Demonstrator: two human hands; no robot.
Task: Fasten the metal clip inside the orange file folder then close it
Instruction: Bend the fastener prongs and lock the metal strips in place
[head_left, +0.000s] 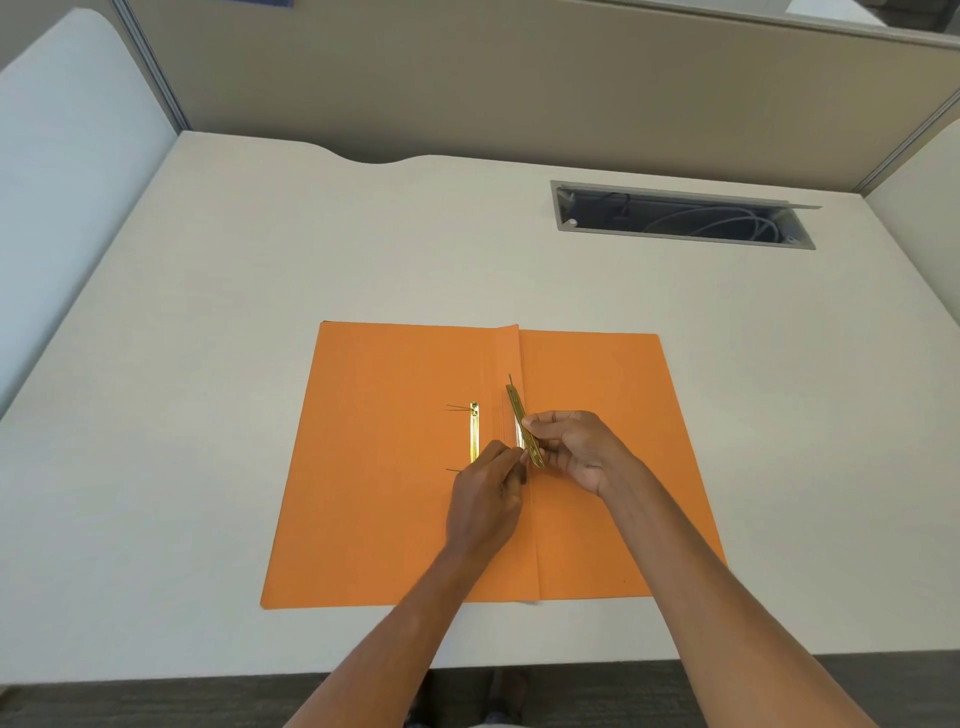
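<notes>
- I see the orange file folder (395, 467) lying open and flat on the table (208, 312), spine running near to far. I judge it is laid out this way so the fastener area by the fold stays reachable from above.
- A gold metal clip base (474, 431) sits on the left flap just left of the spine, with thin prongs sticking out to its left at the far and near ends. It lies flat, apart from the bar held in the hands.
- My right hand (576, 447) holds a gold metal bar (523, 421) tilted above the spine, its far end pointing away and its near end down by my fingers. The right grip is pressed together on the bar's near half, thumb and fingertips pinching its edges, likely so the bar can be steered onto the prongs.
- My left hand (485, 493) comes in from the near left, its grip closed to a fine pinch at the bar's near end. I cannot tell whether it pinches the bar itself or a prong beside it.
- I judge the fastening is in hand and unfinished: the bar is not yet seated, and the folder is not yet closed.
- A cable tray opening (680, 215) sits in the table far right, well apart from the work.
</notes>
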